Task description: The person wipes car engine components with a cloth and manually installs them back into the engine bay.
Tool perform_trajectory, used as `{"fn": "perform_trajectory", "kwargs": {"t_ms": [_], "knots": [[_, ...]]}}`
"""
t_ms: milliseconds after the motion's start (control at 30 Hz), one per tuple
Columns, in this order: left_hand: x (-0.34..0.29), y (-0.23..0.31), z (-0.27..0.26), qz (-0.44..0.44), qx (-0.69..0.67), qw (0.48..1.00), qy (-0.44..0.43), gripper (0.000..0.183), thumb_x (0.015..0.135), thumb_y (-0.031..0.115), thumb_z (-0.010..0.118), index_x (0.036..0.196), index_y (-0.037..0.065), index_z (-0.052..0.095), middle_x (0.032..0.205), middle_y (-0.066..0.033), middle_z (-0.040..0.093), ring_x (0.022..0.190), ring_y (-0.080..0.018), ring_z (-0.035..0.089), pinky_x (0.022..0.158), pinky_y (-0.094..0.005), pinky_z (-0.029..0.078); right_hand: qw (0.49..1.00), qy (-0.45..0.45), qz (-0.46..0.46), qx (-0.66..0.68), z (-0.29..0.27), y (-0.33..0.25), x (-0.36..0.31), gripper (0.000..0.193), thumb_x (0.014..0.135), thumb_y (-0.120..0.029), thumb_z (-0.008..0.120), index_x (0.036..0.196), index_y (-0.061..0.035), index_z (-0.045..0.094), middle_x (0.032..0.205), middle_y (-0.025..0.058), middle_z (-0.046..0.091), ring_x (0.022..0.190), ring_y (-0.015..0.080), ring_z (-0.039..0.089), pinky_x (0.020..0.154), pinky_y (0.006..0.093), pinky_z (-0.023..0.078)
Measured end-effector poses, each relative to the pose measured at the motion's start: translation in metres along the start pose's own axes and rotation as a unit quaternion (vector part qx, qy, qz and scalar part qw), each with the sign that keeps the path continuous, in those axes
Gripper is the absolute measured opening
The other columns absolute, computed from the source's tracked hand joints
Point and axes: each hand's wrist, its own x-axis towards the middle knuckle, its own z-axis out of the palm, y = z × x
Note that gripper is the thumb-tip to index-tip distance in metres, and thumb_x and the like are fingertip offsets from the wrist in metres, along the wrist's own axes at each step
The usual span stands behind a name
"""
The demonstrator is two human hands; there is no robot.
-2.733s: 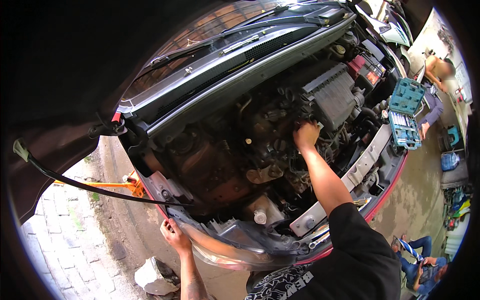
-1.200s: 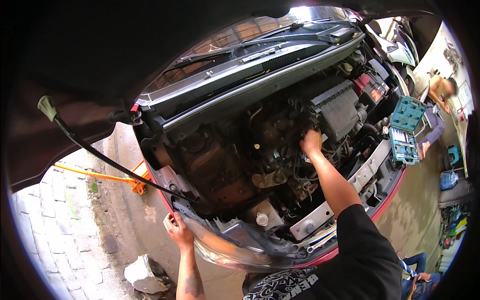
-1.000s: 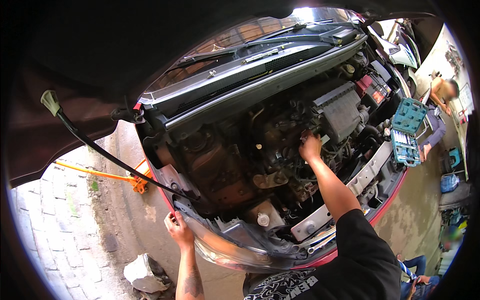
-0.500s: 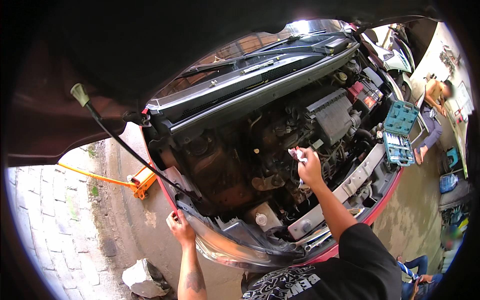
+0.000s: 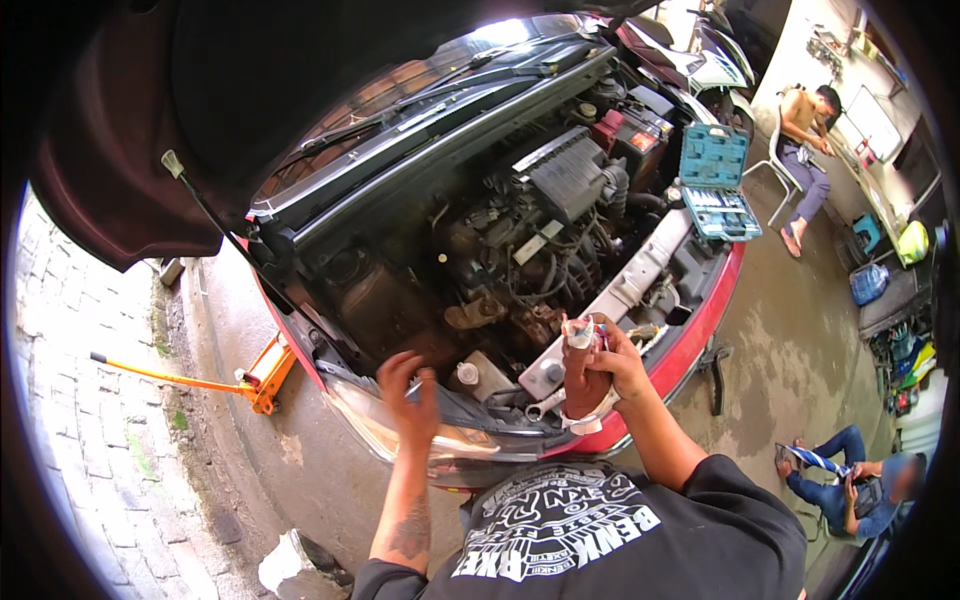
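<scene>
Both hands have come back from the engine bay (image 5: pixel 520 230) since a second ago. My right hand (image 5: pixel 600 365) was reaching deep among the hoses; now it is lifted to the front edge, clenched around a small pale part (image 5: pixel 580 332) with a red-and-white tip, which I can't identify. My left hand (image 5: pixel 410 395), which gripped the bumper (image 5: pixel 690 350), now hovers just above it, fingers loosely curled and holding nothing. I judge the part has been pulled out. An open blue socket case (image 5: pixel 722 180) rests on the far corner.

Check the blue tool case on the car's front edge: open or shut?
Open. The blue tool case has its lid raised upright, and rows of tools show in the tray lying flat below it.
</scene>
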Motion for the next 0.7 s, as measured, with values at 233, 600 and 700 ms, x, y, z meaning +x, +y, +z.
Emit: {"fn": "perform_trajectory", "kwargs": {"t_ms": [233, 600, 700], "knots": [[0.001, 0.146, 0.03, -0.048, -0.248, 0.942, -0.223, 0.028, 0.09, 0.011, 0.071, 0.116, 0.002, 0.066, 0.117, -0.0114, 0.064, 0.104, -0.0208, 0.063, 0.092, -0.0324, 0.048, 0.995, -0.052, -0.021, -0.08, 0.033, -0.011, -0.043, 0.046, 0.082, 0.001, 0.075, 0.121, -0.0014, 0.052, 0.106, 0.0044, 0.064, 0.099, 0.0124, 0.063, 0.089, 0.0276, 0.05], [-0.02, 0.152, 0.021, -0.022, -0.246, 0.953, -0.173, 0.006, 0.094, 0.004, 0.067, 0.092, 0.001, 0.062, 0.104, -0.0087, 0.066, 0.094, -0.014, 0.064, 0.085, -0.0272, 0.05, 0.978, -0.065, 0.051, -0.191, 0.023, -0.001, -0.062, 0.029, 0.099, -0.016, 0.064, 0.122, 0.0016, 0.062, 0.109, 0.0037, 0.066, 0.098, 0.0116, 0.062, 0.089, 0.0278, 0.05], [-0.019, 0.154, 0.01, -0.102, -0.309, 0.935, -0.14, 0.005, 0.098, 0.004, 0.061, 0.096, 0.001, 0.057, 0.105, -0.0081, 0.066, 0.094, -0.0119, 0.063, 0.084, -0.0259, 0.05, 0.97, -0.077, 0.042, -0.227, 0.023, 0.001, -0.06, 0.043, 0.099, -0.021, 0.066, 0.133, 0.0022, 0.055, 0.118, 0.0099, 0.065, 0.106, 0.0165, 0.062, 0.093, 0.0311, 0.051]]}}
